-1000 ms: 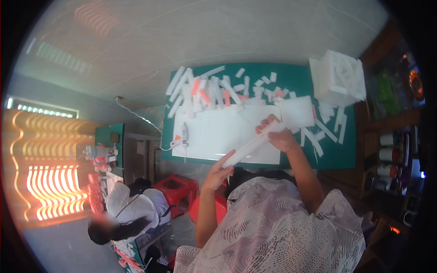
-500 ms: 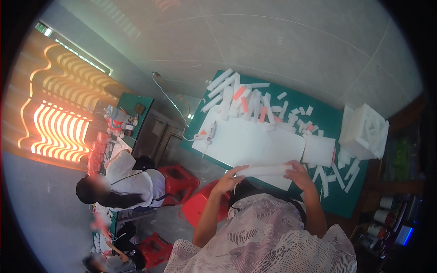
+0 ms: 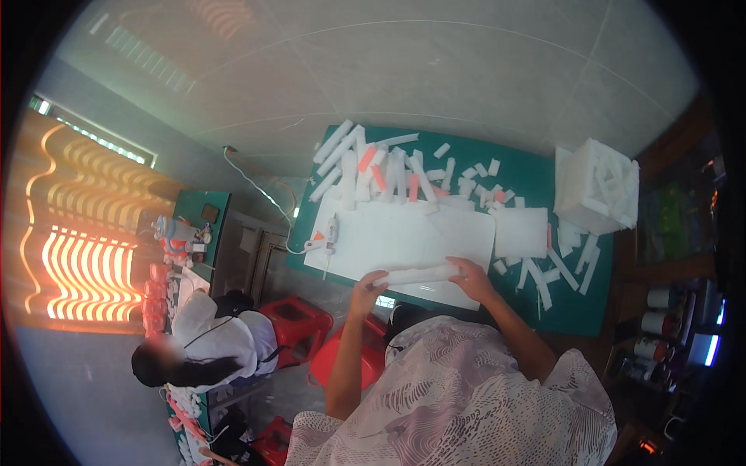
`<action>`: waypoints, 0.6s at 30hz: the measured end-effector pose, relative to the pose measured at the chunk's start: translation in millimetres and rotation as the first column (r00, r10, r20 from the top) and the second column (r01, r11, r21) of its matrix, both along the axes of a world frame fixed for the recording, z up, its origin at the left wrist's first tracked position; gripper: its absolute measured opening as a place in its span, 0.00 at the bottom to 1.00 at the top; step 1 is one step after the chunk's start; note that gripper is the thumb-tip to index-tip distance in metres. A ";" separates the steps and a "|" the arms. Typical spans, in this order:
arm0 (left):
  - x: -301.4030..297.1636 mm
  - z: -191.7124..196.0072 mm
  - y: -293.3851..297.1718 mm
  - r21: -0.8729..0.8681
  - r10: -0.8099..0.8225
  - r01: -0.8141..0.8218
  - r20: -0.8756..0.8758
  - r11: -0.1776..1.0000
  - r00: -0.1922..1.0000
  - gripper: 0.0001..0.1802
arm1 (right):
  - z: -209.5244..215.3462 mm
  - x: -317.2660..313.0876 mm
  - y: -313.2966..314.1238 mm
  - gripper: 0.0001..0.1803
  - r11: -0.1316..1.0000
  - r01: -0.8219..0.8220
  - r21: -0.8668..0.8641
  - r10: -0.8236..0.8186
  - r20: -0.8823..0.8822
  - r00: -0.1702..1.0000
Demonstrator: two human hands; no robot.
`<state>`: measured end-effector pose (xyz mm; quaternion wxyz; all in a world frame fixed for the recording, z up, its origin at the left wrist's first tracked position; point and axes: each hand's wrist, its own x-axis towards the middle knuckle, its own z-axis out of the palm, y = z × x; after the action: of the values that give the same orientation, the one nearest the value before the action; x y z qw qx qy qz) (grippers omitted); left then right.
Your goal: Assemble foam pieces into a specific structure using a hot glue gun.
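A long white foam strip (image 3: pixel 420 275) is stretched level between my two hands, above the near edge of a big white sheet (image 3: pixel 388 237). My left hand (image 3: pixel 368 293) is closed on its left end, and my right hand (image 3: pixel 472 280) grips the right end. On the sheet's left side lies a white and orange glue gun (image 3: pixel 330 235) with a cord. Beyond the sheet is a pile of white foam strips (image 3: pixel 350 167), with some pink pieces (image 3: pixel 378 178) among them.
The green table (image 3: pixel 528 167) carries small foam blocks (image 3: pixel 482 169), a square white foam sheet (image 3: pixel 522 233) and a white foam box (image 3: pixel 597 186) at the right. Red stools (image 3: pixel 298 330) stand left. A seated person (image 3: pixel 210 334) works at another table.
My hands have moved the foam strip forward, farther from my body and further over the table. The view has shifted, and both hands still hold the strip's ends.
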<state>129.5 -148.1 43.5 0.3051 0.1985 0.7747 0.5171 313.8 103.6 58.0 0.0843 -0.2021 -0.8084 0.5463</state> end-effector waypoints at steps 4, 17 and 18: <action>-22.9 -51.2 12.3 -0.014 -0.026 0.025 -0.091 1.000 0.996 0.15 | -40.4 -4.7 -9.2 0.21 0.977 -0.040 0.211 0.052 -0.053 0.997; -0.2 -39.6 28.8 -0.228 -0.190 0.031 -0.724 0.973 0.664 0.19 | -69.9 0.6 -15.7 0.20 0.869 -0.052 0.493 0.055 0.010 0.998; 6.7 -24.8 36.5 -0.229 -0.185 0.022 -0.724 0.973 0.664 0.19 | -69.6 0.6 -16.4 0.20 0.869 -0.059 0.491 0.063 0.009 0.998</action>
<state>136.2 -111.7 18.7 0.0118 0.4032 0.8670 0.2926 314.4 87.2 -11.5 0.1186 -0.1461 -0.9263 0.3264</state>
